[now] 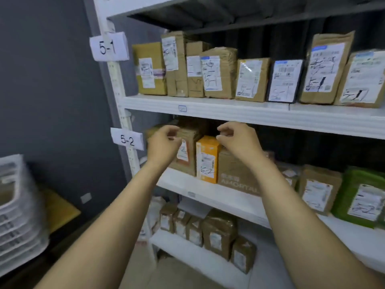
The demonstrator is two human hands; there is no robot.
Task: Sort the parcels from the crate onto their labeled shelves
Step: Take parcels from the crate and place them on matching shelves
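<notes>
Left hand (163, 142) and right hand (239, 140) hover before orange parcel (207, 161) between brown boxes (235, 172).

Orange upright carton (208, 159), hand-marked 5-2, stands on white metal shelf (208, 193) tagged 5-2, between brown paper-wrapped parcel (188, 161) and brown cardboard box (235, 174), close beside both.

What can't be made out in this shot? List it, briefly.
Head view:
- Brown parcel: partly hidden by the left hand.
- Right hand: whether its grip touches the orange box is unclear.
- Label print: too small, blurred.
- Green parcel: cut by the right edge.
- White trays: blurred, cut by the left edge.
</notes>
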